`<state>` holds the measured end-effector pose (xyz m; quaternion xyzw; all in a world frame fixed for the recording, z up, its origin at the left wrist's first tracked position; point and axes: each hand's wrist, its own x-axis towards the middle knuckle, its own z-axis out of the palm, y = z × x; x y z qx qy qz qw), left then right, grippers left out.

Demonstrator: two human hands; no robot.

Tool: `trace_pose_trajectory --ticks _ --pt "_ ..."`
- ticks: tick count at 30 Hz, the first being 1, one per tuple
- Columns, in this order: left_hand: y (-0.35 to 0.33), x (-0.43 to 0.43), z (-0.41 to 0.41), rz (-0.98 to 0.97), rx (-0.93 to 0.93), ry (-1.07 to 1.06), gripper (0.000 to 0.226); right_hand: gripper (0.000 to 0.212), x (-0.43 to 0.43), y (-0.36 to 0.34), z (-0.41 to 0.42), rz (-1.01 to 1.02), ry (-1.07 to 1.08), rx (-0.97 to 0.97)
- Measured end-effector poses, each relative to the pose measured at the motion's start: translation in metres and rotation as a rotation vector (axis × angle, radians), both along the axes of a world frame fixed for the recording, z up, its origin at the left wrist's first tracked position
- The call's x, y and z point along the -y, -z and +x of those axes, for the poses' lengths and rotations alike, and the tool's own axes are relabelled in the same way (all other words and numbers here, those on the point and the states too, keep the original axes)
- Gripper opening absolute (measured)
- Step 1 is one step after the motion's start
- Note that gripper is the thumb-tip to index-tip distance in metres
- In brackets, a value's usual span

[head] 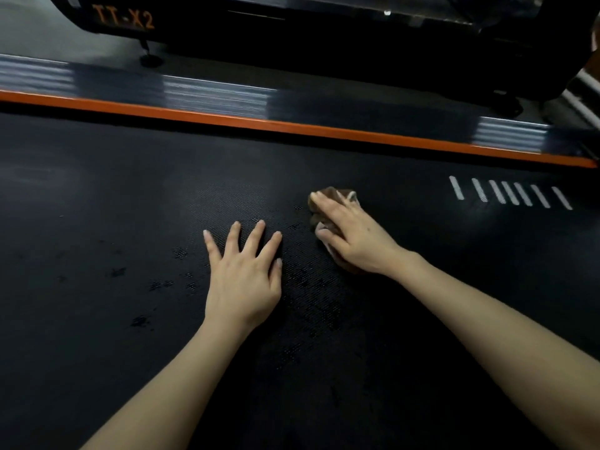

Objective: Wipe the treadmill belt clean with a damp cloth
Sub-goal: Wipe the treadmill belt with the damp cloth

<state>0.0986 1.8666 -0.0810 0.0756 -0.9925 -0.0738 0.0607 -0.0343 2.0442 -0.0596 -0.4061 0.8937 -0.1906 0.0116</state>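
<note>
Mid-wipe, the crumpled brown cloth (pixel 337 193) was gripped on the black textured treadmill belt (pixel 130 190) by curled fingers (pixel 326 207) of the right hand (pixel 354 238), the left hand (pixel 243 280) laid flat, spread; the wet spots (pixel 141 319) should be wiped next.

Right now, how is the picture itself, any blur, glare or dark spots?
Head view: dim, the belt almost black at the corners; the side rail and the machine behind it are streaked by motion blur; the left hand, right hand and cloth look fairly sharp; wet speckles glint beside the left hand.
</note>
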Motion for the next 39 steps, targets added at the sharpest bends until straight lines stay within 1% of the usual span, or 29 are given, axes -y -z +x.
trace_pose_trajectory --ticks 1,2,3,6,7,8,10,12,15,16,17,18,19,21,22,24,26,27,30,33,34,35,37,39 --pt "0.0 0.0 0.001 0.002 0.001 -0.002 0.055 0.059 -0.005 -0.002 -0.004 -0.009 -0.006 0.009" --pt "0.0 0.001 0.002 0.003 0.0 -0.004 0.055 0.059 -0.009 -0.001 -0.014 -0.01 0.042 0.017" --pt "0.0 0.0 0.002 0.004 -0.001 -0.003 0.055 0.059 -0.011 -0.001 -0.03 -0.019 0.134 0.032" --pt "0.0 -0.001 0.002 0.012 -0.002 -0.006 0.055 0.059 -0.005 -0.002 -0.074 -0.024 0.507 0.088" --pt "-0.001 -0.001 0.001 0.01 -0.002 -0.009 0.055 0.058 0.003 -0.001 -0.08 -0.009 0.574 0.067" --pt "-0.001 -0.001 0.001 0.007 -0.002 -0.009 0.055 0.055 0.011 0.0 -0.08 -0.003 0.59 0.031" --pt "-0.001 -0.001 0.002 0.007 0.002 -0.011 0.054 0.05 0.025 0.001 -0.067 -0.022 0.523 -0.004" --pt "-0.002 -0.001 0.003 0.004 0.005 -0.012 0.054 0.051 0.036 0.003 -0.041 -0.033 0.342 0.003" --pt "-0.002 0.001 0.002 0.004 0.001 -0.005 0.054 0.056 0.038 0.006 -0.013 0.006 0.084 0.047" --pt "-0.001 0.002 0.003 0.009 -0.001 -0.003 0.053 0.056 0.032 0.003 -0.013 0.01 0.037 0.06" --pt "-0.001 0.002 0.003 0.013 -0.005 -0.001 0.053 0.056 0.025 -0.001 -0.018 0.002 0.039 0.067" --pt "-0.001 0.002 0.004 0.016 -0.01 0.0 0.053 0.054 0.016 -0.003 -0.029 -0.017 0.102 0.076" --pt "-0.001 0.001 0.004 0.021 -0.015 0.001 0.053 0.052 0.006 -0.005 -0.045 -0.042 0.216 0.084" --pt "0.0 0.0 0.004 0.029 -0.027 0.0 0.052 0.048 -0.01 -0.006 -0.08 -0.077 0.496 0.087" --pt "0.0 0.0 0.004 0.029 -0.033 0.0 0.052 0.046 -0.011 -0.004 -0.094 -0.06 0.602 0.065" --pt "0.0 0.0 0.002 0.022 -0.039 0.0 0.052 0.042 -0.001 0.001 -0.112 0.01 0.713 -0.004" --pt "0.0 -0.001 0.001 0.016 -0.038 0.002 0.051 0.041 0.016 0.003 -0.117 0.042 0.736 -0.018" --pt "0.0 -0.001 0.001 0.013 -0.037 0.004 0.051 0.041 0.026 0.003 -0.117 0.032 0.713 -0.011" --pt "0.0 0.001 0.0 0.01 -0.034 0.004 0.052 0.042 0.049 0.003 -0.11 0.035 0.545 -0.024" --pt "0.002 0.001 0.002 0.02 -0.036 0.01 0.052 0.046 0.039 -0.005 -0.11 0.048 0.388 0.034" --pt "0.002 0.001 0.002 0.021 -0.039 0.011 0.052 0.047 0.028 -0.008 -0.113 0.046 0.393 0.065" --pt "0.002 0.001 0.003 0.021 -0.043 0.012 0.052 0.046 0.015 -0.01 -0.118 0.038 0.447 0.077" --pt "0.002 0.0 0.003 0.016 -0.048 0.01 0.051 0.04 -0.002 -0.01 -0.13 0.047 0.627 0.04" --pt "0.002 0.0 0.001 0.004 -0.049 0.002 0.051 0.037 0.003 -0.005 -0.137 0.114 0.729 -0.011"
